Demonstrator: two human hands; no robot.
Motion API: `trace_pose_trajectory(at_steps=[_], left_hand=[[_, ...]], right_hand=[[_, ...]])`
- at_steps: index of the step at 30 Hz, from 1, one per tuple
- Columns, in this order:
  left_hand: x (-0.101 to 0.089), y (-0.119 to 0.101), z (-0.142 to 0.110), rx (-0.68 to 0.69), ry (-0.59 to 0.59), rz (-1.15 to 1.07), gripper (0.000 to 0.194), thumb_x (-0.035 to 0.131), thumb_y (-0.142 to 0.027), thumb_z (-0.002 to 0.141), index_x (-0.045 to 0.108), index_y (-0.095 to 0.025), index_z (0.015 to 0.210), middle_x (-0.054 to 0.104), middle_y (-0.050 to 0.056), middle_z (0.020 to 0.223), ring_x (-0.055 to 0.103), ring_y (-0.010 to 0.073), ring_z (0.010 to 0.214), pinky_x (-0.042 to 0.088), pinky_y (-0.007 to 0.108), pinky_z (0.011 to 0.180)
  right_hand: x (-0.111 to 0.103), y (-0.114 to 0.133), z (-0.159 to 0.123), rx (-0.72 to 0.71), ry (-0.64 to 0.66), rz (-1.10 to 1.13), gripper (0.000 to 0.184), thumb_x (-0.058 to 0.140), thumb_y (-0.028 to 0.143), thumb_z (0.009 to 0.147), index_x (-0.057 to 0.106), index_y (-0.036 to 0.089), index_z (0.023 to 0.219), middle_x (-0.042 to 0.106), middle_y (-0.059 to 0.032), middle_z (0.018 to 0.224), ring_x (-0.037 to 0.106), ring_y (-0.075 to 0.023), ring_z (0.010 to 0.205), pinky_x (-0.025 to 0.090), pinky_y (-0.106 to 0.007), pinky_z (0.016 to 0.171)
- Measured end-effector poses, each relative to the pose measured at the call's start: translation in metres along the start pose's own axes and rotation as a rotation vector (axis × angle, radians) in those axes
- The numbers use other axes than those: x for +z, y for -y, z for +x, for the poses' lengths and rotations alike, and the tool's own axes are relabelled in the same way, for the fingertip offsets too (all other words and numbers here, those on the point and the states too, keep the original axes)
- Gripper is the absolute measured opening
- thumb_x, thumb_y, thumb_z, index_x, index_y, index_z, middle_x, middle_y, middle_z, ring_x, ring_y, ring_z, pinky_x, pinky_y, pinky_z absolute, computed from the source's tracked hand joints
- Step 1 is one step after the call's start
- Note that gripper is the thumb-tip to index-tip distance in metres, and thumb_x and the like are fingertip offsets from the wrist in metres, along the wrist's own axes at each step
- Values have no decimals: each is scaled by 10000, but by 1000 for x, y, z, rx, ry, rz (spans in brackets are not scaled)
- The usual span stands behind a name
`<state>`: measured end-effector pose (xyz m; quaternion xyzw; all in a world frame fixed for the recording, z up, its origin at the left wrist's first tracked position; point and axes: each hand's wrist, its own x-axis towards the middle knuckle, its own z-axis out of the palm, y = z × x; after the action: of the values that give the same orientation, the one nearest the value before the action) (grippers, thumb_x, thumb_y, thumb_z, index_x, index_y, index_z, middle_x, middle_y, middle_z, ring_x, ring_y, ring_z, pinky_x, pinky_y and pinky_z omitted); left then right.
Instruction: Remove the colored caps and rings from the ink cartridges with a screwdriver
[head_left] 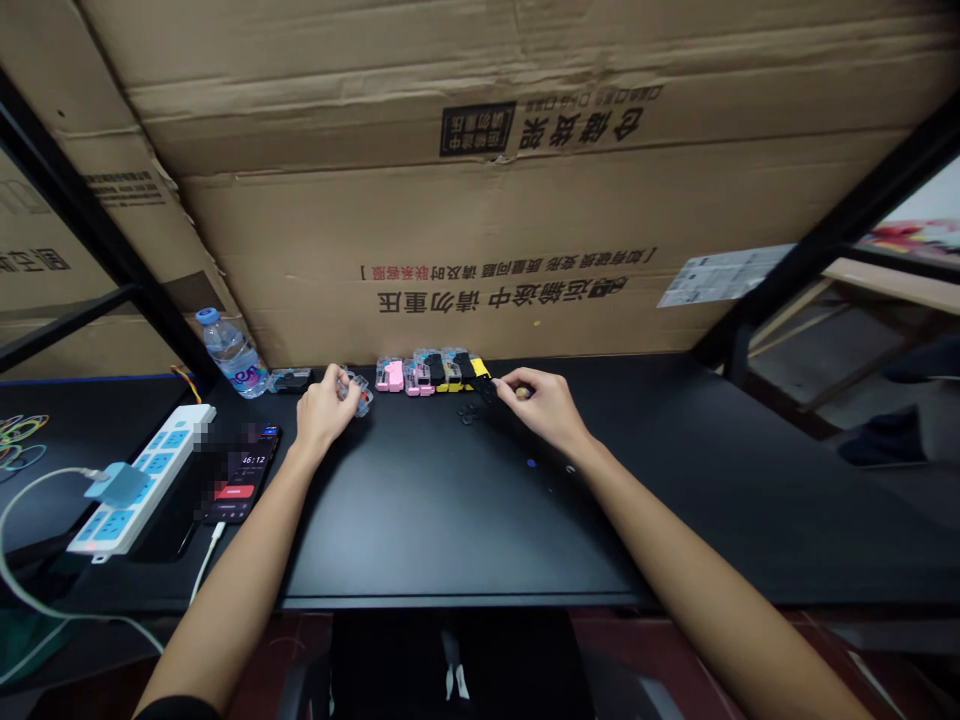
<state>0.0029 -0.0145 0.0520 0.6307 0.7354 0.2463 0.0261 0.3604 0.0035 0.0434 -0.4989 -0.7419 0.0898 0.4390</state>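
My left hand (324,408) is clamping a clear case (355,393) near the counter's (450,520) far edge; my right hand (534,403) is pinching a small tan piece (522,393) beside a row of pink and yellow cases (431,375).

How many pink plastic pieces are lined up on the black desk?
2. One pink piece sits at the row's left end, the other pink piece just right of it; more may be hidden.
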Motion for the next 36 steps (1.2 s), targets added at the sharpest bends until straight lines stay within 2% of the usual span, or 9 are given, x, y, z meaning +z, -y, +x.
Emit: trace_pose_trajectory(at_steps=[7,12,14,16,19,21,28,33,36], left_hand=[[6,4,2,33,128,195,235,480,-396,1020,650,-248,1085,789,105,917,772,328,918,490,343,771],[3,7,2,57,93,201,271,512,-469,1025,659,-242,1010,773,103,895,757,320,901,478,345,760],[1,9,3,139,35,145,250,521,-451,1032,654,-246,980,765,77,896,739,280,905,467,329,777],[0,11,4,294,-7,101,222,543,-421,1028,659,-246,955,763,64,950,710,254,963,463,331,837],[0,15,5,498,-1,84,215,573,-408,1018,700,-247,953,757,60,1056,665,257,1049,452,370,927],[1,17,5,541,29,70,220,586,-414,1015,731,-253,979,751,60,1116,651,265,1073,456,392,945],[7,25,8,496,87,72,319,572,-458,1024,742,-253,1199,724,80,1310,599,303,1267,447,455,1095],[20,34,11,458,134,83,489,522,-487,1041,618,-265,1465,584,95,1565,494,322,1447,371,515,1213],[30,39,12,432,154,114,535,444,-452,1070,535,-265,1562,491,94,1662,449,330,1494,333,544,1242]], right_hand=[[2,1,-1,-4,20,0,281,635,387,928,730,199,742,703,-31,660,601,-174,595,444,-289,616],[1,-6,0,10,55,-38,284,624,399,933,725,205,751,713,-36,690,623,-181,628,436,-292,633],[-2,-12,0,32,71,-102,281,622,404,933,726,213,755,726,-41,712,646,-192,654,442,-297,647],[-5,-18,2,81,94,-200,272,626,410,925,731,224,756,742,-47,736,673,-208,686,451,-303,662],[-11,-27,4,196,132,-374,255,632,420,912,751,241,774,771,-65,789,708,-237,734,452,-312,662],[-14,-30,5,266,159,-462,251,633,427,908,769,246,799,785,-81,826,724,-256,773,450,-315,654],[-15,-44,8,336,113,-521,252,652,455,910,786,243,885,790,-83,831,726,-255,760,415,-296,596],[-15,-46,8,321,37,-482,297,642,494,932,799,241,933,799,-87,834,731,-261,739,398,-294,571],[-16,-39,8,302,7,-460,262,633,447,937,799,245,941,800,-83,826,729,-261,728,413,-299,579]])
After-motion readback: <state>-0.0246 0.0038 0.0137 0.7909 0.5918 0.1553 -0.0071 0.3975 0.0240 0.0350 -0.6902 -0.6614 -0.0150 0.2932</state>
